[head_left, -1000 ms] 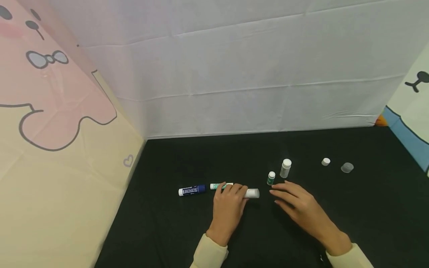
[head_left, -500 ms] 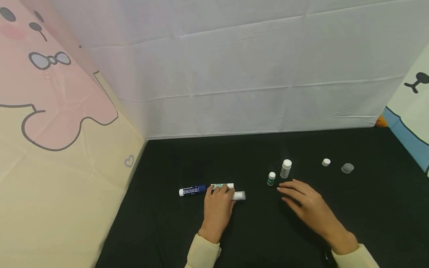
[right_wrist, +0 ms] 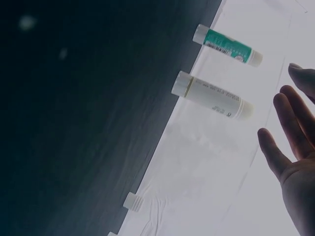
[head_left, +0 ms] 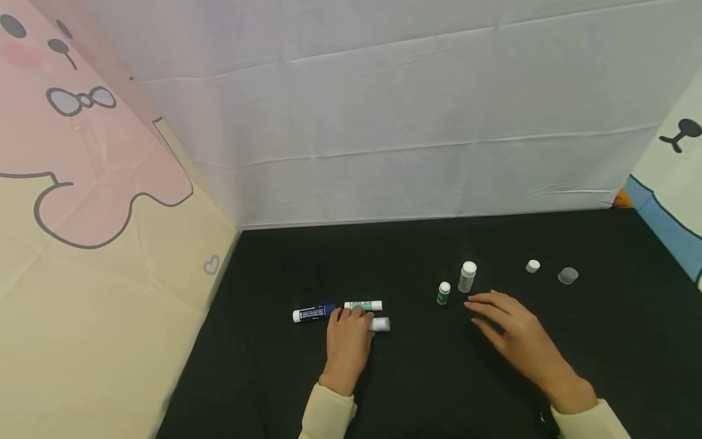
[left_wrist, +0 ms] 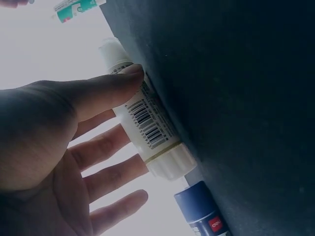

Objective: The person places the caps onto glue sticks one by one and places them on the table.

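Note:
My left hand (head_left: 347, 344) grips a white glue stick (head_left: 379, 324) lying on its side at the black table. In the left wrist view, its thumb presses the barcode side of that glue stick (left_wrist: 150, 125), the fingers behind it. Close to these fingertips lie a blue glue stick (head_left: 314, 313) and a green-labelled glue stick (head_left: 363, 305). My right hand (head_left: 512, 332) hovers over the table holding nothing, its fingers loosely bent. Beyond its fingertips a small green glue stick (head_left: 443, 293) and a taller white glue stick (head_left: 467, 277) stand upright.
At the back right of the black table (head_left: 307, 262) lie a white cap (head_left: 532, 266) and a translucent cap (head_left: 568, 275). A white cloth wall (head_left: 351, 122) rises along the far edge. Printed cloth (head_left: 109, 292) hangs at the left side.
My left hand has moved left with the white glue stick, bringing it just in front of the green-labelled one. My right hand has drawn back to the right, away from the upright glue sticks.

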The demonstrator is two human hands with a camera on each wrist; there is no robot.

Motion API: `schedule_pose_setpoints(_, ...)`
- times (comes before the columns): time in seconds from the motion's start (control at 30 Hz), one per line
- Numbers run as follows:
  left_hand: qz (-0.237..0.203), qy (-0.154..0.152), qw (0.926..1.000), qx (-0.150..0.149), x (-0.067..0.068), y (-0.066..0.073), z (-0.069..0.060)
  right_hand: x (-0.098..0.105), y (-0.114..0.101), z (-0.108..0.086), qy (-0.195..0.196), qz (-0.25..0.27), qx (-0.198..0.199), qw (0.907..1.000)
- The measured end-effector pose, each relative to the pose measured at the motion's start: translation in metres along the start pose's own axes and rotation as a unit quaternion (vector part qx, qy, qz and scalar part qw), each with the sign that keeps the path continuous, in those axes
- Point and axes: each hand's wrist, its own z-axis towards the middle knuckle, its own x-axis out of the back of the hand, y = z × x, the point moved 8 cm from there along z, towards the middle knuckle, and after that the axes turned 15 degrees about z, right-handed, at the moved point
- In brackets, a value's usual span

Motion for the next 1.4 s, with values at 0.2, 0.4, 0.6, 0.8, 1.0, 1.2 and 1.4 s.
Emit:
schedule_pose_setpoints(0.2,0.005,-0.011,0.9999,0.002,-0.005,-0.001,0.0,0.008,0.005,-0.002,0.002,-0.019,-0.009,0.9998)
schedule_pose_setpoints(0.4,0.002,-0.011,0.9999,0.005,-0.003,-0.001,-0.001,0.019,0.014,-0.005,0.006,-0.022,-0.03,0.9993)
schedule_pose_setpoints(0.6,0.003,-0.024,0.9997,0.005,-0.004,0.0,-0.001,0.03,0.024,-0.009,0.006,-0.031,-0.06,0.9977)
schedule_pose_setpoints(0.8,-0.014,-0.022,0.9997,0.005,0.007,0.001,0.002,0.043,0.03,-0.013,0.014,-0.042,-0.075,0.9962)
schedule_pose_setpoints(1.0,-0.097,0.012,0.9951,0.018,0.025,0.007,0.01,0.053,0.037,-0.017,0.024,-0.055,-0.091,0.994)
schedule_pose_setpoints(1.2,-0.168,0.05,0.9837,0.039,0.039,0.021,0.018,0.059,0.047,-0.018,0.031,-0.063,-0.104,0.9921)
schedule_pose_setpoints(1.4,-0.196,0.063,0.9773,0.051,0.042,0.037,0.027,0.063,0.057,-0.013,0.031,-0.065,-0.123,0.9898)
